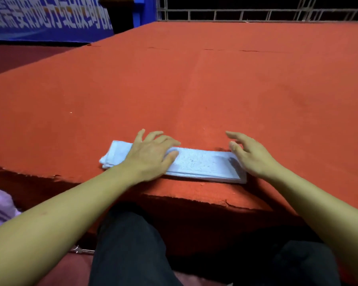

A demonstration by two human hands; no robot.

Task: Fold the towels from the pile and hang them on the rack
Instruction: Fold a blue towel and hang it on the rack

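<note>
A pale blue towel (203,165), folded into a long narrow strip, lies flat near the front edge of the red platform (194,89). My left hand (151,153) rests palm down on the strip's left part, fingers spread and straight. My right hand (250,155) is at the strip's right end with its fingers relaxed and extended; whether it touches the towel is unclear. No rack is visible.
A lilac cloth (0,205) lies at the lower left, below the platform edge. A blue banner (46,17) and a metal railing (256,13) stand behind the platform. My dark-trousered legs (128,248) are beneath the front edge.
</note>
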